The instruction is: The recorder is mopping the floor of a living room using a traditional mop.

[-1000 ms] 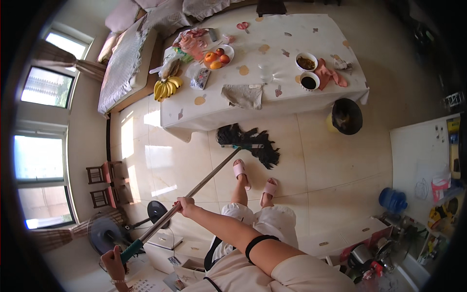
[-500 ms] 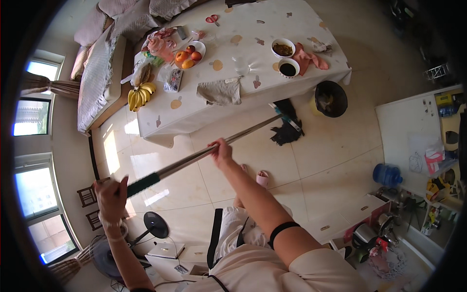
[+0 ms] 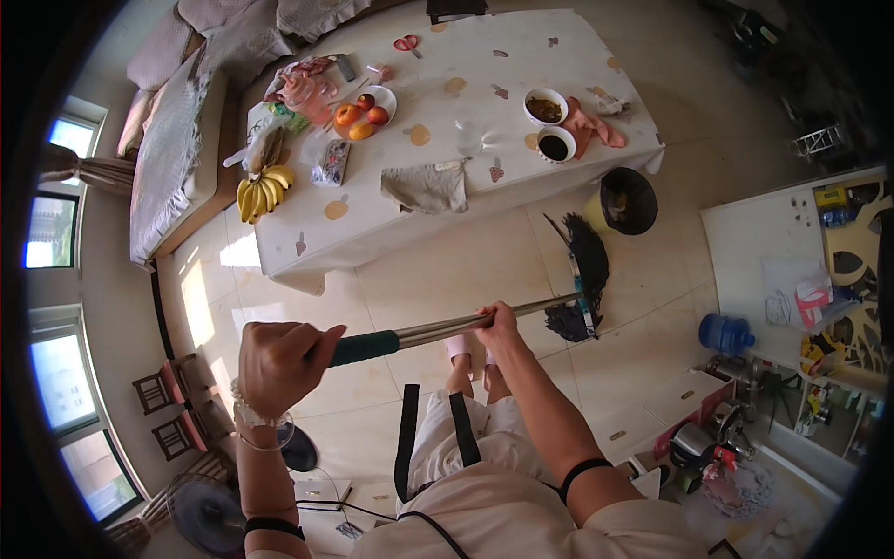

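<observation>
A long mop (image 3: 438, 330) with a metal pole slants across the floor in front of me. My left hand (image 3: 284, 368), with bracelets at its wrist, is closed round the end of the pole beside the dark green grip. Further down, my right hand (image 3: 500, 326) wraps round the bare metal. The mop's black stringy head (image 3: 589, 256) lies on the tiles to the right of my feet, near the table's front edge. A teal clamp (image 3: 581, 284) joins head and pole.
A cloth-covered table (image 3: 372, 238) carries bananas (image 3: 265, 193), a plate of fruit, two bowls and a grey cloth (image 3: 424, 188). A bin (image 3: 628, 201) stands by its right corner. A blue water jug (image 3: 726, 334) sits by the shelves; a fan (image 3: 205, 512) is at lower left.
Both my hands have moved to the right with the mop. Its black head has slid right and nearer, away from the table. My feet have shifted.
</observation>
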A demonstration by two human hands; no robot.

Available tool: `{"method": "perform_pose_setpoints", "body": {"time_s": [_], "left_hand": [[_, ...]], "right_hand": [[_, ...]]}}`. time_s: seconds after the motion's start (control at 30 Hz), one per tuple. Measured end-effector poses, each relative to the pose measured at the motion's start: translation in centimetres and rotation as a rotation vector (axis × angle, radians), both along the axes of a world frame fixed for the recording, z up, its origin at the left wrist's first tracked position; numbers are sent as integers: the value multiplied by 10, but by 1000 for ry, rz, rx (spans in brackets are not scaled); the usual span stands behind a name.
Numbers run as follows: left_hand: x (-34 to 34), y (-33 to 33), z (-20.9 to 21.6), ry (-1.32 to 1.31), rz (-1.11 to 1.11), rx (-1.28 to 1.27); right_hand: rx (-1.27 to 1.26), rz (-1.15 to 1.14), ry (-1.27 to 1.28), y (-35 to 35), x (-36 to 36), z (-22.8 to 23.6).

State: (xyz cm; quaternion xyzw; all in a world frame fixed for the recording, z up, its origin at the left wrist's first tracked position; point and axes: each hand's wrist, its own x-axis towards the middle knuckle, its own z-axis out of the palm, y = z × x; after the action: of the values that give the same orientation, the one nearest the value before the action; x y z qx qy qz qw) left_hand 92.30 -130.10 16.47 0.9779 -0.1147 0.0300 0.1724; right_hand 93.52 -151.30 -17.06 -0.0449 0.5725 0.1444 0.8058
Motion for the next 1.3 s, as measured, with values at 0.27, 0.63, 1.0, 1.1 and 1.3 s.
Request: {"method": "perform_pose_setpoints", "body": {"time_s": [0.27, 0.63, 1.0, 1.1, 1.3], "left_hand": [[-86, 150, 53, -95, 573, 58], [6, 176, 46, -241, 404, 189], [102, 3, -15, -192, -45, -113], [89, -64, -33, -180, -184, -153], [25, -211, -35, -97, -630, -387]], "right_hand": [[-9, 367, 5, 176, -15, 87], [368, 179, -284, 223, 52, 39], [42, -53, -333, 3, 80, -30], [-139, 29, -193, -79, 63, -42], [-939, 852, -759, -315, -34, -72]]}}
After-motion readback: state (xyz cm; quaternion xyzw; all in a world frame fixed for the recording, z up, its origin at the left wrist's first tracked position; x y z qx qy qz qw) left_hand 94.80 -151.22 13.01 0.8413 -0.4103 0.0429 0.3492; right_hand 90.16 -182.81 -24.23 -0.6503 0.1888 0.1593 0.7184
